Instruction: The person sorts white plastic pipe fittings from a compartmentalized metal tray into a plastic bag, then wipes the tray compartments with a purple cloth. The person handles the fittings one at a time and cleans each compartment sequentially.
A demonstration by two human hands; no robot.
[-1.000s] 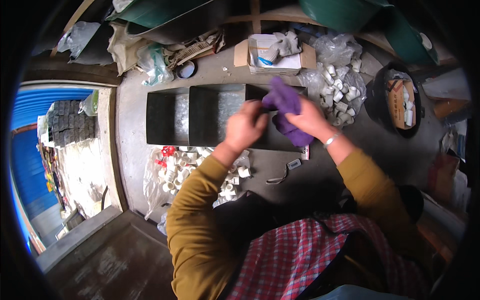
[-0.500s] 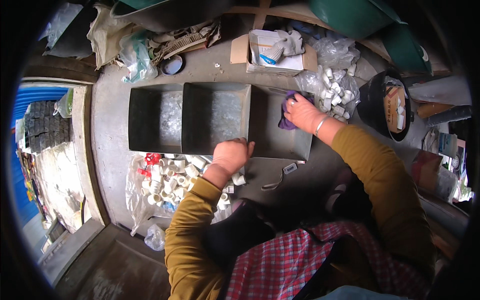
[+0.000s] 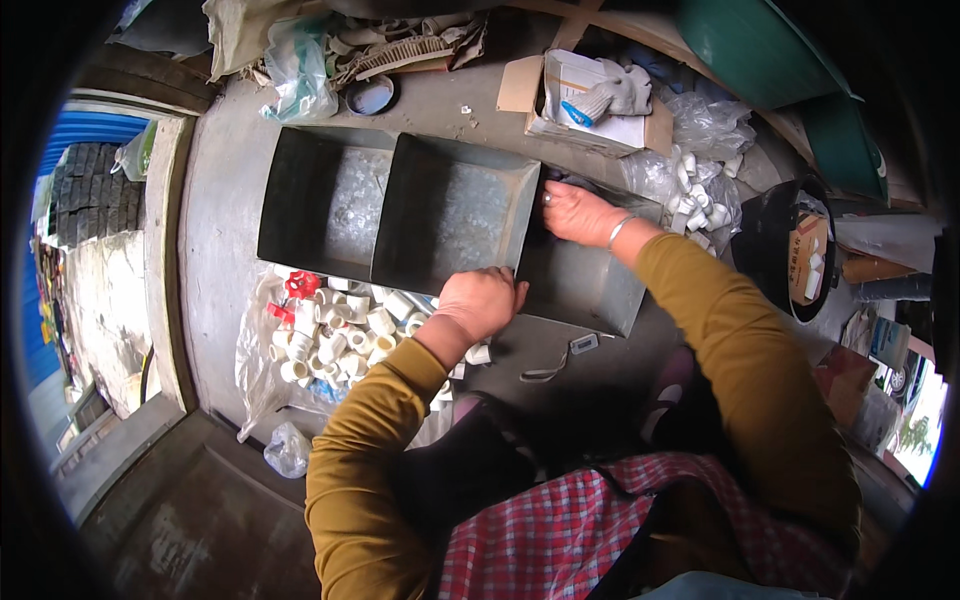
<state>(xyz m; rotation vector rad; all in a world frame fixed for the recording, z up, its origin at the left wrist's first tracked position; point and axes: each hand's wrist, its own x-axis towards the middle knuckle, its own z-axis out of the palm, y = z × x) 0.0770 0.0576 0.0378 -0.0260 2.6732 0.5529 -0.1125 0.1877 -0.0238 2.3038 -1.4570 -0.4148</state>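
A grey metal tray (image 3: 465, 205) with three compartments lies at a slant on the floor in front of me. My left hand (image 3: 482, 303) is closed over its near edge, by the divider between the middle and right compartments. Inside the right compartment, my right hand (image 3: 582, 213) presses a bunched dark purple cloth (image 3: 554, 176) near the far corner beside that divider. Most of the cloth is hidden under the fingers and in shadow. The left and middle compartments hold nothing that I can see.
White plastic pipe fittings (image 3: 345, 335) with red handles (image 3: 302, 284) lie on plastic by the tray's near side. More fittings (image 3: 700, 205) sit in a bag at right, near a black bucket (image 3: 745, 250). Behind stands an open carton (image 3: 590, 100) with a glove (image 3: 615, 92).
The tray has turned, its right end now nearer me. My right hand and the cloth have moved from the compartment's right side to its far left corner. My left hand keeps its grip.
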